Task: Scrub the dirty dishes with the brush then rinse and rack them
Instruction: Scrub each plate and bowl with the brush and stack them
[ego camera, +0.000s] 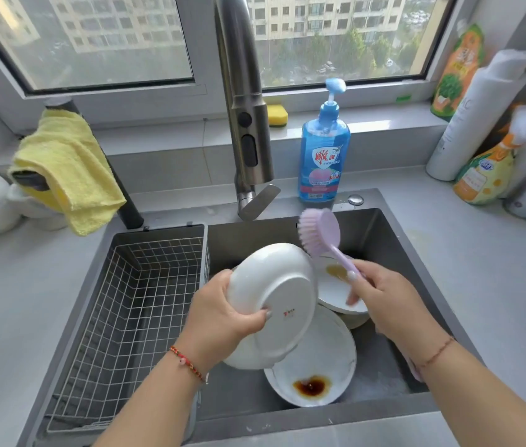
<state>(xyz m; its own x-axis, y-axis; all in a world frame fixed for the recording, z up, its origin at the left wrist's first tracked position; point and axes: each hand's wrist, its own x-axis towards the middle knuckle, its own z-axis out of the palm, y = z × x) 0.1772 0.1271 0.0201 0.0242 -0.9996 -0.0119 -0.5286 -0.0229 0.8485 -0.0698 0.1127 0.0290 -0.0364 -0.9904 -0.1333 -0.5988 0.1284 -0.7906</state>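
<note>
White ceramic plate [274, 298], tilted, underside showing, was gripped by left hand [222, 314] above grey sink [381, 233]; right hand [384, 301] clasped lilac plastic brush [319, 232], bristles clear of plate.

Left hand [222, 312] raised, thumb and fingers clamped on something tilted; right hand [384, 298] curled round a thin handle, forearms converging.

The wire rack [145, 304] at the left of the sink [384, 240] is left open from above. The right basin is crowded by stacked plates [319, 359], and the faucet [245, 124] overhangs its back edge.
</note>
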